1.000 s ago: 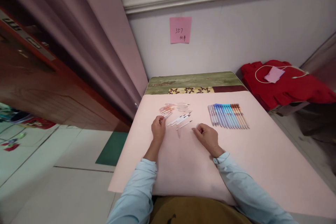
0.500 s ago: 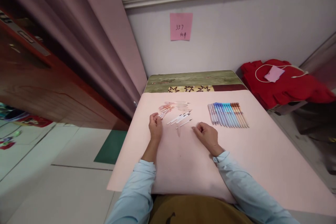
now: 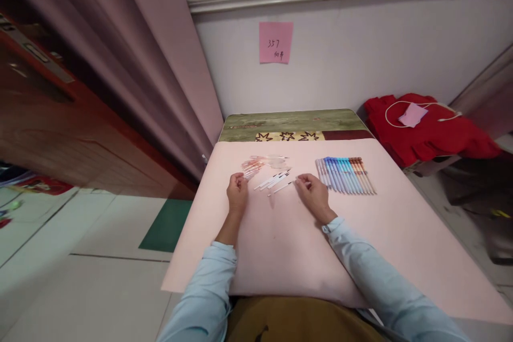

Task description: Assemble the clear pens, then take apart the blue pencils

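Taking the white sticks (image 3: 272, 181) as our landmark, we find the left hand (image 3: 238, 192) to their left, its fingers curled in with a narrow gap, beside the near end of the pinkish pile (image 3: 256, 163), which lies just beyond the sticks and to their left. We cannot tell whether that hand holds anything. The right hand (image 3: 315, 195) is to the sticks' right, thumb and forefinger drawn close together by the dark tip of the single stick (image 3: 282, 188) lying nearest us; whether they touch it or pinch something small, we cannot say. Farther right of the sticks lies the pen row (image 3: 347, 175), its left end just beside the right hand. The pile is a tangle of clear, orange and rosy slender pieces, the white sticks are slim, slanted and mostly dark-tipped, and the pens run from lilac through blue and turquoise to brown-topped orange (a tidy band, side by side). In the pile, left of and beyond the sticks, the clear pieces blur into one another. A faint streak below the single stick could be shadow or a clear part. Both palms are hidden from us.
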`<state>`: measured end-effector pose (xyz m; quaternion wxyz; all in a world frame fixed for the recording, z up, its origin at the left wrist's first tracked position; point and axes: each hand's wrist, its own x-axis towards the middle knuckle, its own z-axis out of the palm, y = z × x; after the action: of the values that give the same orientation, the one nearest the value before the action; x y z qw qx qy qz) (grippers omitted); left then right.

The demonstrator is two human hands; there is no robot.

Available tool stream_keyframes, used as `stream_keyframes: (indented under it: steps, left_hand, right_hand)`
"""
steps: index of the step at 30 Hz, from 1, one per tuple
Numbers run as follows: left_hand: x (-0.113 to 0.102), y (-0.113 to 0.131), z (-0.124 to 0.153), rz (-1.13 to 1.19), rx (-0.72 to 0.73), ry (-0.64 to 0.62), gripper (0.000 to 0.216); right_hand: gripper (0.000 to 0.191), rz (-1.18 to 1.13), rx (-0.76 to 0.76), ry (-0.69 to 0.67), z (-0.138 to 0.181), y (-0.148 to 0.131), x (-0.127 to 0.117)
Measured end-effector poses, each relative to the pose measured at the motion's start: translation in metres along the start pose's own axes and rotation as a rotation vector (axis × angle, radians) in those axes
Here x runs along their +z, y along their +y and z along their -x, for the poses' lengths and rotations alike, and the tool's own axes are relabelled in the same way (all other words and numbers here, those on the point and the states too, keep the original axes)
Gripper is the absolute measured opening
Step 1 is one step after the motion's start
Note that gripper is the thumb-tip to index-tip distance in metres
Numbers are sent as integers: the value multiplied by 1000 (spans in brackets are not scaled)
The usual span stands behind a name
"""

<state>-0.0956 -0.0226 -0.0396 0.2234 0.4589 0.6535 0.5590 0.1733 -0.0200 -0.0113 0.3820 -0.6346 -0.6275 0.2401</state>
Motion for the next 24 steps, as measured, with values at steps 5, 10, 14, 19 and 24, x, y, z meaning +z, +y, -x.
stream_keyframes:
  steps: [5, 10, 14, 19, 24]
  left_hand:
    - [0, 1, 0, -34, 14, 4, 20]
    - [-2, 1, -1, -129, 30, -3, 20]
    - [-2, 0, -1, -170, 41, -14, 20]
    - [-1, 1, -2, -200, 65, -1, 21]
    - [-1, 0, -1, -216, 65, -12, 22]
  right_hand:
    - [25, 93, -47, 0, -46, -3, 19]
    - [22, 156, -30, -14, -65, -5, 34]
    - [23, 190, -41, -34, -76, -8, 38]
    - [23, 231, -124, -114, -92, -20, 42]
    - [26, 281, -210, -208, -99, -30, 47]
